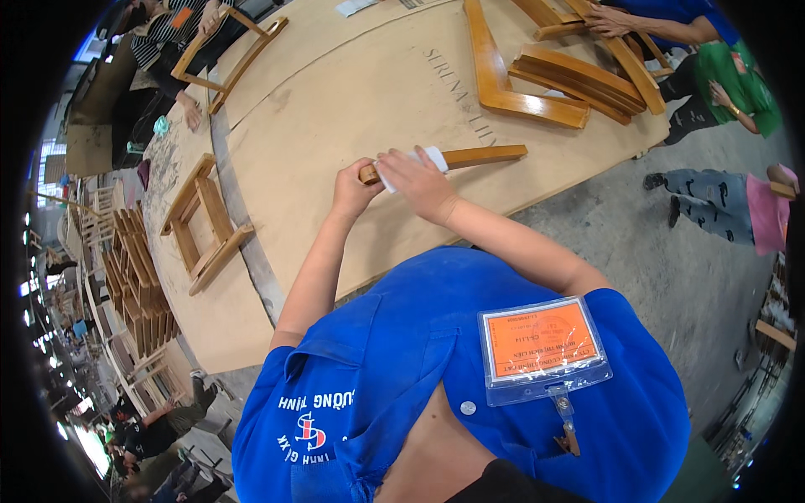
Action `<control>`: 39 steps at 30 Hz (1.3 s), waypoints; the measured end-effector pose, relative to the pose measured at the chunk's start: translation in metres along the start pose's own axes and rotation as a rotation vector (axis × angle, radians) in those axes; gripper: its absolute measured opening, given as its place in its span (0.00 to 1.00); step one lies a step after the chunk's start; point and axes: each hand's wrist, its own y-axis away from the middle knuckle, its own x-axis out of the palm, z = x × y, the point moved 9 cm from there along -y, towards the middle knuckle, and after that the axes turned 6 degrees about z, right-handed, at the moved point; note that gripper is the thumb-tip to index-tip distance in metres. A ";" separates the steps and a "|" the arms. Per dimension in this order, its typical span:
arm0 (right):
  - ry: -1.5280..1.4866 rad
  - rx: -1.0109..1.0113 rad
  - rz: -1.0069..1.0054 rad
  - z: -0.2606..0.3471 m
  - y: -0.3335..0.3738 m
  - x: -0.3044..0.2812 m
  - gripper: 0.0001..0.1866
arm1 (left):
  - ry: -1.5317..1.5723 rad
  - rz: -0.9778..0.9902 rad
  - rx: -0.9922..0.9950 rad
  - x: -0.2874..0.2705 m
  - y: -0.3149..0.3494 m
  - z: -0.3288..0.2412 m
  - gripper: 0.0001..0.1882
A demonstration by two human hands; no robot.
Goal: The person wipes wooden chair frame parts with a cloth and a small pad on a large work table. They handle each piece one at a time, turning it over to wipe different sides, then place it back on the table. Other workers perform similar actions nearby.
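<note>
Wooden bar point(486, 155) at frame centre, left hand point(355, 189), fingers curled around its left end, right hand point(421, 184), fingers nearly straight, holding white pad point(435, 158) against it, free end rightward

The right hand point(417, 184) hides much of the cloth point(436, 158) and the middle of the bar point(486, 156); whether its thumb curls underneath cannot be told. The left hand point(355, 186) partly covers the bar's near end. The upper edge crops a chair frame point(631, 63) and a paper point(356, 7). The dark right rim cuts off a person in pink point(767, 220). Things along the far left are too small and blurred to make out.
</note>
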 end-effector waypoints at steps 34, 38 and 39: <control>-0.208 0.227 0.065 -0.002 0.016 0.017 0.31 | -0.024 -0.031 0.084 0.001 0.009 0.002 0.14; -0.064 0.224 0.078 -0.024 0.036 0.025 0.31 | -0.061 0.015 0.028 0.003 0.008 -0.001 0.14; -0.072 0.308 0.122 -0.046 0.051 0.025 0.31 | -0.074 0.028 0.015 0.004 0.009 -0.002 0.14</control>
